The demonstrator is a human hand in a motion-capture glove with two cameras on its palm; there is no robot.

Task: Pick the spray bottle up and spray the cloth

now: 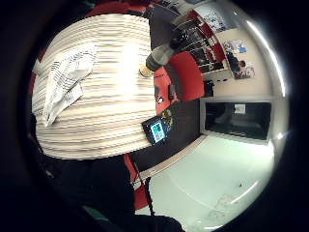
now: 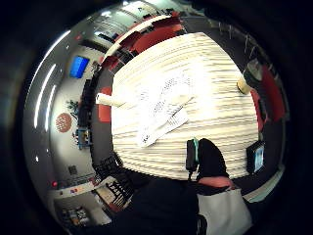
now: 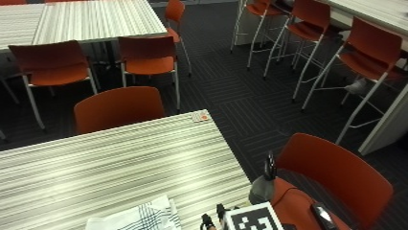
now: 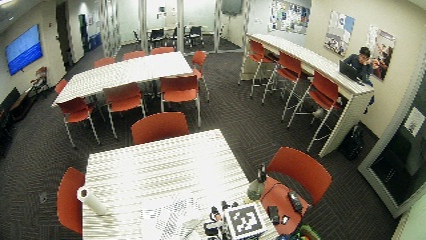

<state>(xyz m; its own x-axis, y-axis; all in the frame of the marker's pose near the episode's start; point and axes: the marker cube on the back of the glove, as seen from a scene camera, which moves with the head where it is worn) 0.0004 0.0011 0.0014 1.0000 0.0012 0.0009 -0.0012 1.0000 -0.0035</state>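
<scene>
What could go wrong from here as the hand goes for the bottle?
The grey spray bottle with a black nozzle stands right at the striped table's edge, so a sideways nudge could tip it onto the red chair. The white checked cloth lies apart from it, so spray may wet bare tabletop.

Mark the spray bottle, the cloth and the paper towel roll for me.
spray bottle [image 3: 263, 188], outside view, on its grey body
cloth [image 2: 164, 105], thumb side palm view, on its crumpled middle
paper towel roll [image 4: 92, 201], wide outside view, on its side
</scene>
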